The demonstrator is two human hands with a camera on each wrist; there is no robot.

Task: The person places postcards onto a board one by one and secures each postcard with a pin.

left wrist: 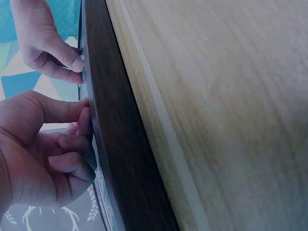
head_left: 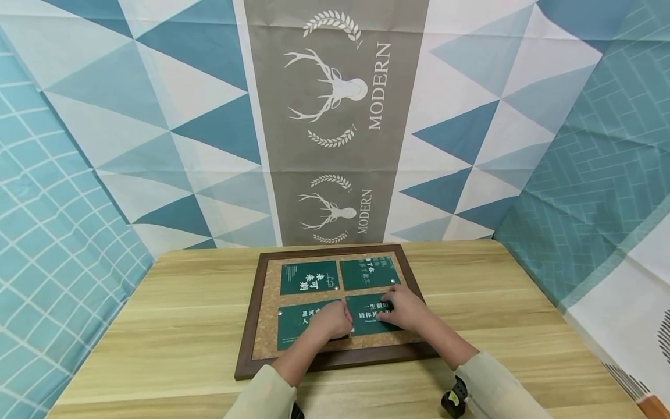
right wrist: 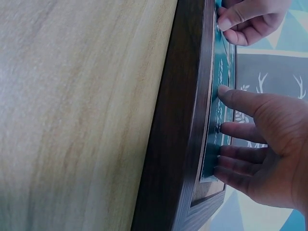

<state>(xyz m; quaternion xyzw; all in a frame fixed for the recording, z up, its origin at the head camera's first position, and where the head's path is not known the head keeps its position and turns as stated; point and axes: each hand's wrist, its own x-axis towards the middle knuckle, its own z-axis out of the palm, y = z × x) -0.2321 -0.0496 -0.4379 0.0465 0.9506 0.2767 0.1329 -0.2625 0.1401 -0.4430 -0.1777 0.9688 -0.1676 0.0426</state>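
A cork board (head_left: pixel 259 343) in a dark wooden frame lies on the table, bearing green cards with white Chinese lettering. My left hand (head_left: pixel 331 322) is over the inner side of the lower left card (head_left: pixel 293 331), thumb and forefinger pinched together. A small silver pushpin (head_left: pixel 352 330) shows at those fingertips, by the corner of the lower right card (head_left: pixel 361 314). My right hand (head_left: pixel 408 310) rests its spread fingertips on the lower right card. In the right wrist view the right hand's fingers (right wrist: pixel 243 154) are nearly straight against the card.
Two more green cards, the upper left card (head_left: pixel 295 279) and the upper right card (head_left: pixel 356 276), lie along the far side, with silver pins at corners. The wooden table (head_left: pixel 173 314) extends around the frame. A patterned wall covering (head_left: pixel 335 145) stands behind it.
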